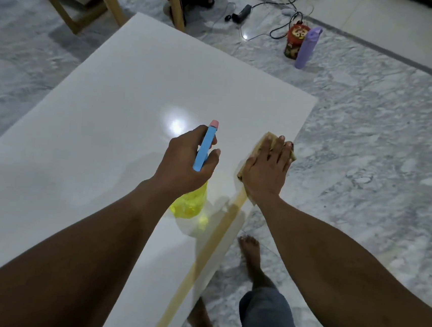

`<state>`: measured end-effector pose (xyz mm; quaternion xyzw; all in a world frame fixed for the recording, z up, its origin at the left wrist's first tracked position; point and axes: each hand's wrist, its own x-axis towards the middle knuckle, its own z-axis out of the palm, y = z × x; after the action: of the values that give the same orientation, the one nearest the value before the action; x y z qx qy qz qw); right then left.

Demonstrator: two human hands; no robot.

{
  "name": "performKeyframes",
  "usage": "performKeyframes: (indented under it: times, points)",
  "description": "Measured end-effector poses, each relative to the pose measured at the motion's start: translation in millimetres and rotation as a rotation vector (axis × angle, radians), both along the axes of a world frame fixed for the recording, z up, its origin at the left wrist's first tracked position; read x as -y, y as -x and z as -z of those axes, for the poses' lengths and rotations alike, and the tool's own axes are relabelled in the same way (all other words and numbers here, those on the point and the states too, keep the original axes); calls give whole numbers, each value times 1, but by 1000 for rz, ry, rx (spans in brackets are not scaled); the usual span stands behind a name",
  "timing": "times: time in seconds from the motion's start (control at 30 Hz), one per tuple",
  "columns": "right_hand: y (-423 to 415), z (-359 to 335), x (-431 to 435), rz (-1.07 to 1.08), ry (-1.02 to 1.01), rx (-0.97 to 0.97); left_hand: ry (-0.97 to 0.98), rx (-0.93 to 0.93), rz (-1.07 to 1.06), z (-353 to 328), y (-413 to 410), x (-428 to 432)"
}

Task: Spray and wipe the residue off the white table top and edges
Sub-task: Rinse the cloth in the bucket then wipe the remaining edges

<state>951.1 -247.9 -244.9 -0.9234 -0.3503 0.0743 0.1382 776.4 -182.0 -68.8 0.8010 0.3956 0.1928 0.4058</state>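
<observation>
You are looking at a white table top (124, 117) carrying one bright glare spot. The spray bottle (190, 203) is showing a clear yellow body, a light blue head and a pink nozzle tip. The cloth (262, 145) is showing dull tan, close to the tan edge strip (208, 262). The floor (369, 151) is showing grey-and-white marbling, with a lilac bottle (307, 48) and a red-orange jar (295, 36) bearing a pale pattern. Your trousers (268, 324) are showing blue-grey.

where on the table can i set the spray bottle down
The table is bare from the left hand out to its far corner and along the whole left side. It is crowded only at the right edge, where the right hand presses the cloth beside the spray bottle.
</observation>
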Motion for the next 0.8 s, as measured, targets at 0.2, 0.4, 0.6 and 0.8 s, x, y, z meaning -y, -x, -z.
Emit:
performKeyframes:
  times: [0.2, 0.4, 0.6, 0.8]
  points:
    - [100, 2, 54, 11, 1, -5, 10, -9, 4, 10, 92, 39]
    - [182, 4, 96, 20, 6, -3, -5, -34, 5, 7, 156, 69]
    - [225, 1, 117, 12, -8, -16, -21, -23, -22, 6, 197, 92]
    - [282, 2, 150, -10, -31, -30, -61, -16, -20, 4, 239, 125]
